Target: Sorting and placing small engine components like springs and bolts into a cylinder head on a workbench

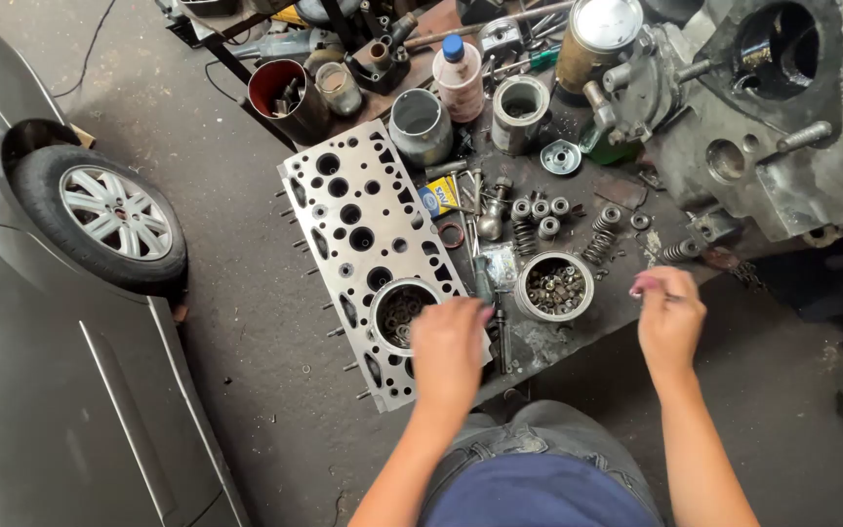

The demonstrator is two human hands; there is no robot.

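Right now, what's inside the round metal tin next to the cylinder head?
The round metal tin holds a heap of small dark metal parts, apparently nuts or similar hardware. Its bottom is covered by the heap. The left hand hovers beside it, over the cylinder head.

One camera sits on the person's head and looks straight down from up high, far enough to see the whole workbench (626, 312), the floor (246, 332), a car (51, 371) on the left, and both arms reaching in from the bottom edge.
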